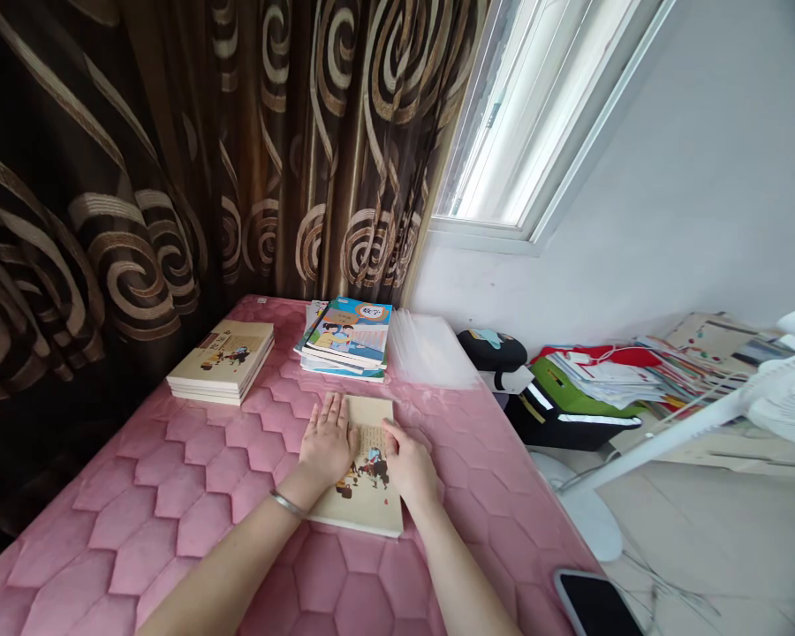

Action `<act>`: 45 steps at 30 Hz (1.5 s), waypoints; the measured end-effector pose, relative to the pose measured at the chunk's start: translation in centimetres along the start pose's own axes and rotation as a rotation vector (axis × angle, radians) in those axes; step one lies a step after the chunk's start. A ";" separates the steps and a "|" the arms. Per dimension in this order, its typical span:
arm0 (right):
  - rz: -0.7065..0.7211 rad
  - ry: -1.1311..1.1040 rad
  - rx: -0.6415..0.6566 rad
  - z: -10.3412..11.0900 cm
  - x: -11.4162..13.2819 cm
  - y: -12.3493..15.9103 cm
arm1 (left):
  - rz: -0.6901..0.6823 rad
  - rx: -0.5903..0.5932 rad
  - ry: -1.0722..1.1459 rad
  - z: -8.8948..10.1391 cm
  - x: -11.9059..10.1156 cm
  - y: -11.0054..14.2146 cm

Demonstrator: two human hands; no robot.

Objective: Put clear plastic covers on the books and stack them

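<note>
A beige book [364, 508] with small painted figures on its cover lies on the pink hexagon-quilted surface in front of me. My left hand [329, 444] rests flat on the book's left side, fingers stretched out and pointing away, a silver bangle on its wrist. At the opposite edge, my right hand [409, 461] is closed around the book's right side with its fingers bent; some fingertips are hidden.
A stack of similar beige books [222, 362] sits back left. Behind, a pile of colourful textbooks [348, 336] adjoins clear plastic sleeves [430, 349]. A phone [596, 605] lies front right. Beyond that edge stand a white fan [682, 433] and a green-black bag [570, 397].
</note>
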State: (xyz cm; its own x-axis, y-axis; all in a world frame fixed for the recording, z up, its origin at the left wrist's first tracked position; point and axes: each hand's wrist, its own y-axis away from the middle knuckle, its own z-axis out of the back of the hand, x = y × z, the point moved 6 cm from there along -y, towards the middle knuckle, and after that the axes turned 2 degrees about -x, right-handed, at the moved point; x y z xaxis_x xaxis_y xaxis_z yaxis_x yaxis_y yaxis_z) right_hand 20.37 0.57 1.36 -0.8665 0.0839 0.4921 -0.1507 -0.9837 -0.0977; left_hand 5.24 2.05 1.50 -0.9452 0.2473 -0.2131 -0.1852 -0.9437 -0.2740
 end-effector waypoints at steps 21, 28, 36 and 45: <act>0.029 -0.003 0.002 -0.1 -0.3 0.0 | -0.048 -0.013 0.016 0.8 -1.0 8.5; 0.045 0.061 0.024 -0.1 -0.1 -0.1 | 0.036 0.027 -0.025 -0.3 -0.9 6.7; 0.048 0.052 0.057 0.0 0.1 -0.1 | -0.084 0.234 0.051 -1.4 -4.3 -1.9; 0.036 0.061 0.050 0.1 0.0 -0.1 | 0.000 0.121 -0.041 -1.5 -1.4 -3.4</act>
State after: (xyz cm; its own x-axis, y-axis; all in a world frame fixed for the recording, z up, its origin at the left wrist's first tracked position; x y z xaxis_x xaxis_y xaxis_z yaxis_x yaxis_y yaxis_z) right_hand 20.41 0.70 1.48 -0.8987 0.0566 0.4349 -0.0965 -0.9929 -0.0702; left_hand 7.64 5.24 1.37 -0.9551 0.2402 -0.1736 -0.2138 -0.9640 -0.1579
